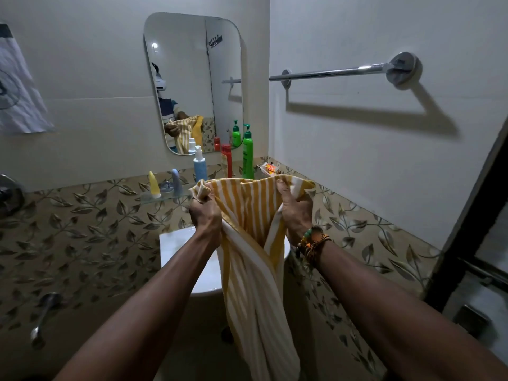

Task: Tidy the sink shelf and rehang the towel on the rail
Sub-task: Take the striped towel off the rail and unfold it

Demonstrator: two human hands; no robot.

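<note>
1. Risk, I'd say: the striped towel (247,215) hangs long and twisted below the hands. If it's flung at the towel rail (330,73), up and right of the right hand, it could land lopsided and slide off.
2. Risk: the green pump bottle (248,155) stands just beyond the towel's top edge, so a swing could topple it.
3. Left hand (206,215): closed fist with the towel corner bunched inside.
4. Right hand (295,213): fingers curled, thumb clamping the same edge's other end.
5. The towel stretches between both hands, above the sink (189,259).
</note>
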